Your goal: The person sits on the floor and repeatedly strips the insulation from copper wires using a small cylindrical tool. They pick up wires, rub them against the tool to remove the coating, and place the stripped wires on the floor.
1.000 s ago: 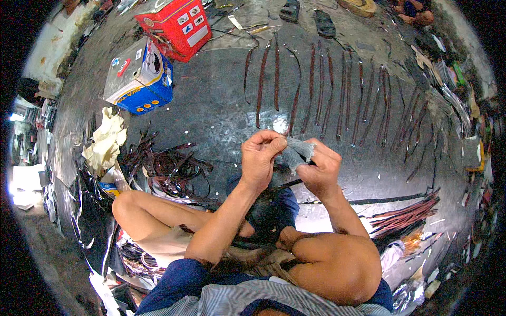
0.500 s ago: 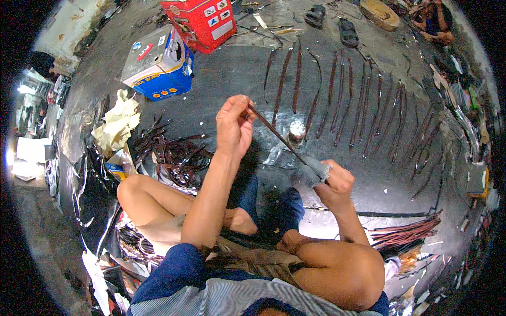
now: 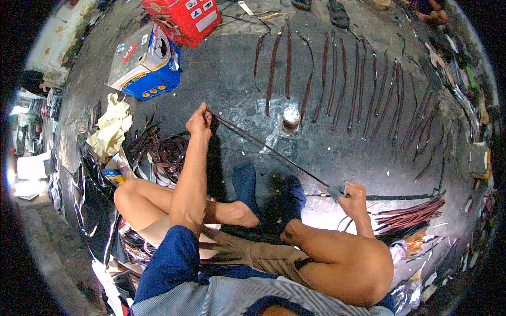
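A long, thin dark brown strip (image 3: 263,145) is stretched slantwise between my two hands, above the dark floor. My left hand (image 3: 199,121) pinches its upper end, with the fingers closed. Lower and to the right, my right hand (image 3: 355,201) is closed on a grey cloth (image 3: 335,194), which is wrapped around the other end of the strip. How far the strip runs inside the cloth is hidden. Beyond the strip stands a small can (image 3: 291,120) with a bright, shiny top.
Several dark glossy strips (image 3: 345,79) lie in rows across the floor. A blue tin (image 3: 153,79) and a red box (image 3: 197,23) stand far left. Crumpled paper (image 3: 110,129) and a heap of strips (image 3: 168,158) lie left; a reddish strip bundle (image 3: 414,215) lies right.
My hands have moved farther apart: the left one leftward, the right one right and down with the cloth. More of the strip now shows between them. The view has shifted slightly.
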Available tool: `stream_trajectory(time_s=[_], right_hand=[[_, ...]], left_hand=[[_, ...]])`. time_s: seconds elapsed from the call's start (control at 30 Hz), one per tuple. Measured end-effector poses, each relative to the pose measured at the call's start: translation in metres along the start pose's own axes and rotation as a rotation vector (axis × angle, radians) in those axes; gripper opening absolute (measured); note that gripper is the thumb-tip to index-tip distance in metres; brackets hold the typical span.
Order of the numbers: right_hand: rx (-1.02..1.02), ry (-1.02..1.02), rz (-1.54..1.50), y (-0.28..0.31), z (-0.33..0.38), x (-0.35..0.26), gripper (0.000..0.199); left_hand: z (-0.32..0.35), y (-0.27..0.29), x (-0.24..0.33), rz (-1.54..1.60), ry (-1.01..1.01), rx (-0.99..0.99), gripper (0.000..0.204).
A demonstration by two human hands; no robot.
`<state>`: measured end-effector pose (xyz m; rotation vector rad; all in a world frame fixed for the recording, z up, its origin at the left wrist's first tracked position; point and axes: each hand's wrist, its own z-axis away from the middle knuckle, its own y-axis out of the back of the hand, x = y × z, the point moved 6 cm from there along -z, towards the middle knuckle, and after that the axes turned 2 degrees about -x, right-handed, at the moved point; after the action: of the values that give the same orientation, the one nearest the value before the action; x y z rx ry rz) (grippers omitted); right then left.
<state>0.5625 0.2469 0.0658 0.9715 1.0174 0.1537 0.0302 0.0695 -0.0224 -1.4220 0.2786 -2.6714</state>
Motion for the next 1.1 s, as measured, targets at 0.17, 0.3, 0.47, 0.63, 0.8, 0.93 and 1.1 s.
stream_trajectory(time_s=[0.17,0.3,0.47,0.63,0.8,0.93,1.1], right_hand=[[-0.026,-0.118,-0.070,0.009,0.019,0.009,0.012],[-0.027,-0.241,-0.002,0.008,0.047,0.062,0.009],[0.099,-0.180,-0.010,0.003,0.017,0.040,0.015],[0.039,-0.148,-0.066,-0.020,-0.029,0.013,0.036],[0.258,0.144,-0.241,-0.006,-0.082,-0.081,0.031],[0.352,0.355,-0.214,0.001,-0.110,-0.126,0.039],[0.259,0.438,-0.350,-0.018,-0.127,-0.169,0.056]], left_hand=[[-0.007,0.021,-0.018,-0.766,-0.271,0.105,0.019],[0.034,-0.017,-0.026,-1.155,-0.612,0.273,0.037],[0.078,-0.104,-0.063,-1.302,-1.235,-0.505,0.052],[0.081,-0.151,-0.097,-1.358,-1.275,-0.756,0.022],[0.100,-0.141,-0.071,-1.130,-1.286,-0.648,0.007],[0.158,-0.112,-0.044,-0.927,-1.060,-0.547,0.011],[0.244,-0.073,-0.029,-0.359,-0.362,-0.484,0.015]])
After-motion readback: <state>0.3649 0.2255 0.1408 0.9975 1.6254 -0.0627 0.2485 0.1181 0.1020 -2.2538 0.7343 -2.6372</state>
